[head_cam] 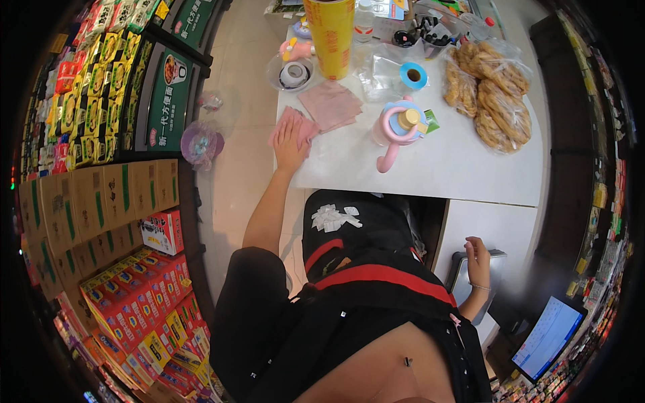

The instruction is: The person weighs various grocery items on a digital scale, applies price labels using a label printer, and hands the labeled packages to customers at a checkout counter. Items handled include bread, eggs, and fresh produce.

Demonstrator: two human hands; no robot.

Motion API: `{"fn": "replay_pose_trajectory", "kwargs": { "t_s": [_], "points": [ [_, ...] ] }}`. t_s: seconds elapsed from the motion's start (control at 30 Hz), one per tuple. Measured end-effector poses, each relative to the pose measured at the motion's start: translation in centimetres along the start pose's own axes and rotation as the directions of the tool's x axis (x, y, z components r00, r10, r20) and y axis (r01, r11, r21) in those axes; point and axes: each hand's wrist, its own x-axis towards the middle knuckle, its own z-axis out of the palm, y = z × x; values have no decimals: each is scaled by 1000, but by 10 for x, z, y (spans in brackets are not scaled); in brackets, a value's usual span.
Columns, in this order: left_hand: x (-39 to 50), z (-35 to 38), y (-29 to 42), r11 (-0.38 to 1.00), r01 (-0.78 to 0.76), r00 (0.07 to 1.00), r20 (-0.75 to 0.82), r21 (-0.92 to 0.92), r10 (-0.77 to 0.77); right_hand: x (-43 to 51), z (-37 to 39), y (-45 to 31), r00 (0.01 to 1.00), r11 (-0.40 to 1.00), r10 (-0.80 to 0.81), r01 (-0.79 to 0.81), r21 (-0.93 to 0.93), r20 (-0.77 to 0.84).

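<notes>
My left hand (289, 146) lies flat on a folded pink cloth (278, 129) at the left edge of the white table (342, 174). Its fingers are slightly apart over the fabric. Beside it, nearly touching, is a stack of dusty-pink cloths (333, 106). My right hand (477, 259) is low on the right, in front of a dark-framed device with a grey metal plate (496, 264). Nothing shows in that hand, and its fingers are loosely bent. A pink and blue tumbler (385, 132) with a handle stands mid-table.
A yellow film roll (332, 45) stands upright at the back, near a blue tape roll (413, 75). Bagged brown food (496, 95) lies on the right. Cardboard cartons (95, 201) line the left; a monitor (549, 337) is lower right. White paper scraps (332, 217) rest on my lap.
</notes>
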Motion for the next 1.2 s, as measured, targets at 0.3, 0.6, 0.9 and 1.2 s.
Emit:
{"fn": "replay_pose_trajectory", "kwargs": {
  "t_s": [0.3,0.6,0.9,1.2],
  "points": [
    [-107,-60,35,988,93,968,242,-127,-60,55,15,-22,981,976,-177,185,-117,77],
    [-77,-45,17,996,4,988,151,-88,10,49,67,-23,916,987,-131,156,-36,378],
    [36,-26,-13,992,-47,945,318,-114,82,25,72,-33,944,971,-213,176,163,252],
    [-12,-45,-6,941,0,959,267,-338,95,27,75,-29,956,970,-225,201,136,188]
  ]
}}
